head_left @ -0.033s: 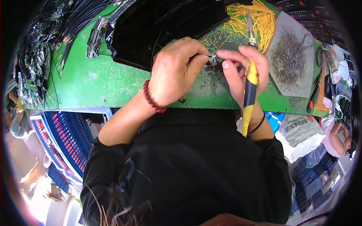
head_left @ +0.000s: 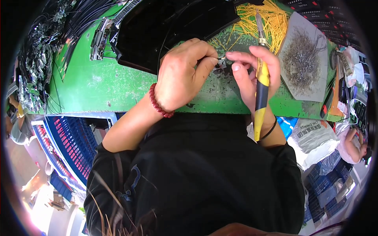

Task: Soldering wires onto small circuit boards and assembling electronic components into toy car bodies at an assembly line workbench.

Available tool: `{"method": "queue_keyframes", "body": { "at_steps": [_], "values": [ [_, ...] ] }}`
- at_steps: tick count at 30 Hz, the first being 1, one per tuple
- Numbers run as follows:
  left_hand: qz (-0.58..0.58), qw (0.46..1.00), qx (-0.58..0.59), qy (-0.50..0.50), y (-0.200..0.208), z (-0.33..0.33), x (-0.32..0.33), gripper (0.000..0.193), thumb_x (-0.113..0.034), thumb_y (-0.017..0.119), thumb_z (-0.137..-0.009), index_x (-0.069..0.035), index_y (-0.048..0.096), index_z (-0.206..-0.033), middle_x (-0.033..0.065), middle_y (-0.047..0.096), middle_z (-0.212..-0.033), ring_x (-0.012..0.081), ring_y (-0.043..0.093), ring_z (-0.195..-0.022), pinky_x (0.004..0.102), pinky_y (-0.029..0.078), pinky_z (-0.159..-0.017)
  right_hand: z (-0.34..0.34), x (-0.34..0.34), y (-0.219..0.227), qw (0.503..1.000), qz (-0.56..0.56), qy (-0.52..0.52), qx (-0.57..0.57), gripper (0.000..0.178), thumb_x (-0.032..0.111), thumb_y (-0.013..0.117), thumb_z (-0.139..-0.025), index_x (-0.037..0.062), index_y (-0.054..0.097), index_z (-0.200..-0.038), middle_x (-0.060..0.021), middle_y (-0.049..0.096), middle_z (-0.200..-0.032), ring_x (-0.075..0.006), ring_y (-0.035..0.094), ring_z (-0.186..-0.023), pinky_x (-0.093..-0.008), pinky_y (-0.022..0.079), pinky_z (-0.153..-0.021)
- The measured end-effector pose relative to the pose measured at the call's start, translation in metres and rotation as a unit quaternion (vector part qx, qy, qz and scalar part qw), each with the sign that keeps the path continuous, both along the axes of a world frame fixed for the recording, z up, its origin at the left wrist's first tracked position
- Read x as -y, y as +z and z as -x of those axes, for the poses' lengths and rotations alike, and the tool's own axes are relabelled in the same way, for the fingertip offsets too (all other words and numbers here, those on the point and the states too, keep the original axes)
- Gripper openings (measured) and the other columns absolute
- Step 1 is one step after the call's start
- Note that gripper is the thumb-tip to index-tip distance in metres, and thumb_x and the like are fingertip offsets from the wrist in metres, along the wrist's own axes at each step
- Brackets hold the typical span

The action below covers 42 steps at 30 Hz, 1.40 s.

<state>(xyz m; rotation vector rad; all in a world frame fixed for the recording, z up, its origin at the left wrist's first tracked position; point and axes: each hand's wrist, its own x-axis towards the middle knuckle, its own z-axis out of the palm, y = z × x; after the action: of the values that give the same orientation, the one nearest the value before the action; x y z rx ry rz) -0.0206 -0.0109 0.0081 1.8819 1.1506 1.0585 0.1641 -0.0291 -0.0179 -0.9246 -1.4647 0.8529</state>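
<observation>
My left hand (head_left: 181,70) is closed in a pinch over the green bench, thumb against index finger. A thin wire end (head_left: 223,58) shows light-coloured between its fingertips and those of my right hand. Just below it lies a small metallic piece (head_left: 220,65), partly covered by my left fingertips. In my right hand (head_left: 258,70) rests a soldering iron (head_left: 262,94) with a yellow and black handle, its metal tip pointing away from me. My right thumb and index finger are a little apart, close to the wire end. A thin dark wire runs up from my left hand across a black panel.
The large black panel (head_left: 173,27) lies at the back of the green bench (head_left: 98,86). Yellow wires (head_left: 271,19) are heaped behind the iron. A grey board (head_left: 311,88) with dark crumbs is at right. Black cables and small parts (head_left: 35,59) pile up at left, above a blue crate (head_left: 75,145).
The soldering iron has tilted very slightly, its tip a touch to the left. Both hands keep nearly the same place.
</observation>
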Motion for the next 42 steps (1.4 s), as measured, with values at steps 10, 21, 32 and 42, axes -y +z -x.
{"method": "queue_keyframes", "body": {
  "at_steps": [10,21,32,42],
  "values": [
    [0.007,1.0,0.013,0.0,0.0,0.0,0.001,0.006,-0.001,0.068,-0.08,-0.002,0.063,-0.084,0.0107,0.064,-0.078,0.0268,0.062,-0.071,0.0341,0.05,-0.062,0.0,0.0,0.0,1.0,-0.001,0.005,-0.011,0.045,0.005,0.072,-0.082,0.0025,0.047,-0.119,-0.0101,0.072,-0.094,-0.009,0.064,-0.077,-0.0203,0.042,-0.064],
    [0.015,0.999,0.041,-0.013,0.0,0.0,-0.001,0.006,-0.002,0.071,-0.078,-0.002,0.066,-0.082,0.0093,0.065,-0.077,0.0232,0.063,-0.071,0.0308,0.05,-0.063,0.0,-0.003,0.002,0.992,0.091,0.043,-0.076,0.048,0.008,0.073,-0.082,0.0035,0.045,-0.122,-0.0101,0.072,-0.093,-0.0064,0.06,-0.071,-0.0182,0.042,-0.063],
    [0.021,0.999,0.029,0.0,-0.001,0.0,0.001,0.007,-0.001,0.071,-0.077,-0.002,0.065,-0.082,0.0092,0.064,-0.077,0.0238,0.063,-0.071,0.0314,0.05,-0.063,0.001,0.003,-0.002,0.999,-0.017,0.015,-0.033,0.046,0.0,0.072,-0.08,0.0014,0.047,-0.119,-0.0152,0.07,-0.097,-0.0117,0.065,-0.077,-0.0206,0.047,-0.063],
    [0.015,1.0,-0.003,0.019,-0.005,-0.003,0.001,0.006,-0.005,0.07,-0.078,-0.002,0.065,-0.08,0.0109,0.064,-0.076,0.0276,0.064,-0.07,0.034,0.051,-0.061,0.0,-0.001,-0.007,0.993,-0.102,-0.013,0.062,0.037,0.0,0.072,-0.079,-0.001,0.054,-0.111,-0.012,0.073,-0.092,-0.0139,0.068,-0.075,-0.0227,0.053,-0.061]
  ]
}}
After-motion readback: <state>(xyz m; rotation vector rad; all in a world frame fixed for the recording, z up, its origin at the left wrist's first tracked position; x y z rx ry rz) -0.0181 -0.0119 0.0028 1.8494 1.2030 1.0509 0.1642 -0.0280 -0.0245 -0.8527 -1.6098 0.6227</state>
